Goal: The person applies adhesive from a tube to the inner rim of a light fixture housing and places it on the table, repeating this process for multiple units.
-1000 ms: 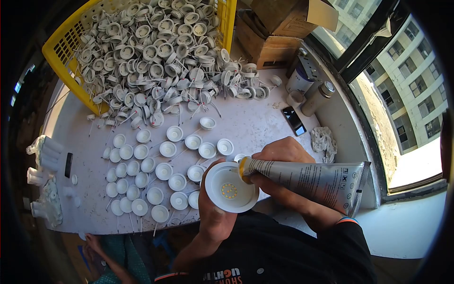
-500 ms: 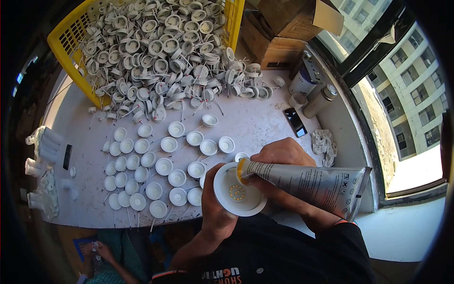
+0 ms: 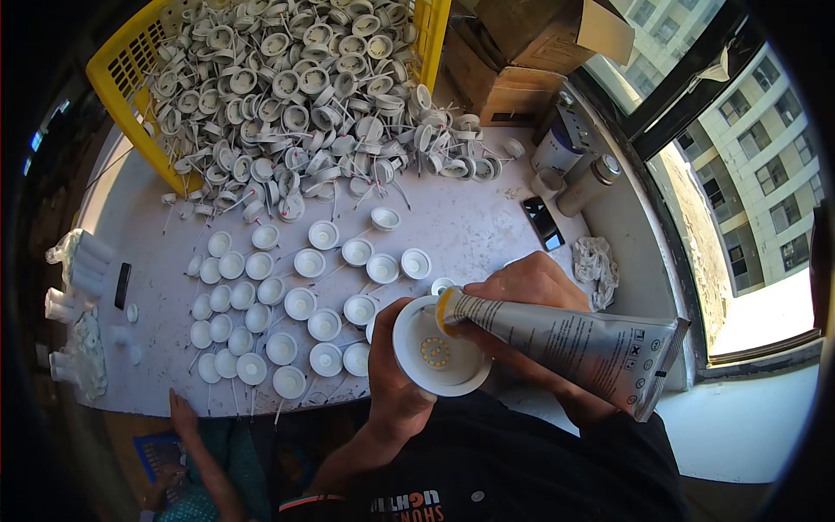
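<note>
My left hand (image 3: 393, 387) grips a white round lamp housing (image 3: 439, 352) from below, its open face up, with a ring of yellow LED dots inside. My right hand (image 3: 522, 300) holds a silver tube (image 3: 574, 344) whose yellow nozzle rests on the housing's upper rim. Both hands are over the near edge of the white table (image 3: 470, 226), close to my body.
Several white housings (image 3: 296, 304) stand in rows on the table. A big heap of them spills from a yellow crate (image 3: 122, 78). A phone (image 3: 543, 223), a bottle (image 3: 587, 184), a rag (image 3: 598, 261) and cardboard boxes (image 3: 522, 52) lie right. Another person's hand (image 3: 184, 413) is below the table edge.
The housing has shifted slightly right and tilted in my left hand, the tube nozzle staying on its rim. The other person's hand below has moved up toward the table edge.
</note>
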